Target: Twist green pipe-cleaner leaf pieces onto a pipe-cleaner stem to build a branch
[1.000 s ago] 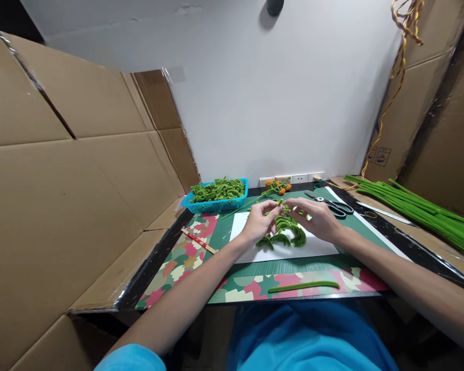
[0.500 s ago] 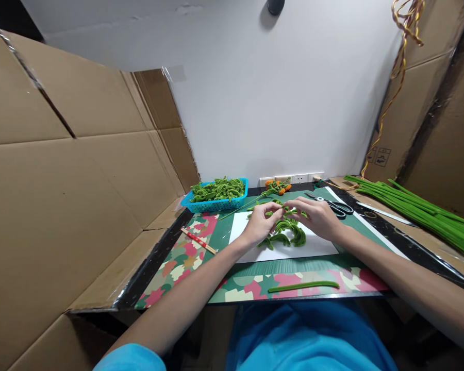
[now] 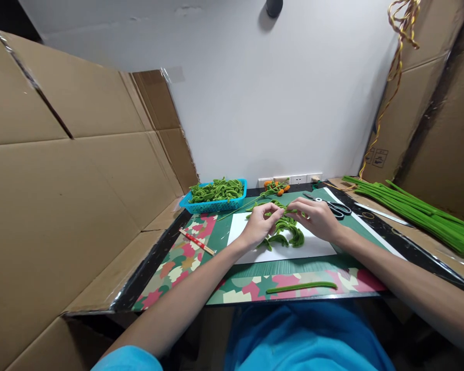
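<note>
Above a white sheet of paper, my left hand and my right hand meet fingertip to fingertip. Both are closed in a pinch on a small green pipe cleaner, mostly hidden by the fingers. Beneath them, several curled green pipe cleaner pieces lie in a loose heap on the paper. One straight green pipe cleaner lies by itself along the table's front edge, between my forearms.
A blue basket full of bent green pieces stands at the back left. Orange flowers on green stems lie behind my hands. Black scissors rest right; a bundle of long green pipe cleaners lies far right. Red-wrapped chopsticks lie left.
The view has shifted slightly. My fingers have moved a little at the pinched pipe cleaner, the right fingertips bending in more. Nothing else has visibly moved.
</note>
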Motion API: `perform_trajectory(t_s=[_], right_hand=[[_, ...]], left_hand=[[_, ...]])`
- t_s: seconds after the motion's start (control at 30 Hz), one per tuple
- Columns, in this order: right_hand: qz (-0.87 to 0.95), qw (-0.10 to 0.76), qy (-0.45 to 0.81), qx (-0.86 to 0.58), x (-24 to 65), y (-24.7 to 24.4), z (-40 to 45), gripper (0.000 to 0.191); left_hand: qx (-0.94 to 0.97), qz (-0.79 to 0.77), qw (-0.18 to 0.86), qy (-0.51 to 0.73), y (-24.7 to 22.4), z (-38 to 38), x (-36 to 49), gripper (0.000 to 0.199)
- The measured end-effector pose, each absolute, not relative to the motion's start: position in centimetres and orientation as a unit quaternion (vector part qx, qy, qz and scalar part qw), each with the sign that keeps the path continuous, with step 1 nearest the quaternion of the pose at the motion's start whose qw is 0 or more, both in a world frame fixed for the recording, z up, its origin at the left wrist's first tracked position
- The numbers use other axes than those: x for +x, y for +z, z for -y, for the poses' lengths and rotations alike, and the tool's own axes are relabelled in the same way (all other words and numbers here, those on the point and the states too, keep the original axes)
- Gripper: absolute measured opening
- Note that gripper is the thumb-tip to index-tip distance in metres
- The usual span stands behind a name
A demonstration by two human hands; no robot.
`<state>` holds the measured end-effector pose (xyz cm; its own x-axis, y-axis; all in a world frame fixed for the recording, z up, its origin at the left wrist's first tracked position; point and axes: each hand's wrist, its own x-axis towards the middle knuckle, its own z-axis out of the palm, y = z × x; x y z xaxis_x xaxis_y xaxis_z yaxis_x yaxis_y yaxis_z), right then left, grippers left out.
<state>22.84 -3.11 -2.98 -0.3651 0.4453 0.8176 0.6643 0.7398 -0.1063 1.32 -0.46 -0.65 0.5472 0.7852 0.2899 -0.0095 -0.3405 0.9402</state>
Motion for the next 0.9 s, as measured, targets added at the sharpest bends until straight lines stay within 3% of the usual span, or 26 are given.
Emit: perform_trajectory(t_s=[0.9], right_hand=[[0.823,0.455,-0.127,-0.315,22.97,-3.03,3.15,0.021]], left_hand=[[0.691,-0.273,0.559,0.368,-0.18,0.81,1.33,0.052]])
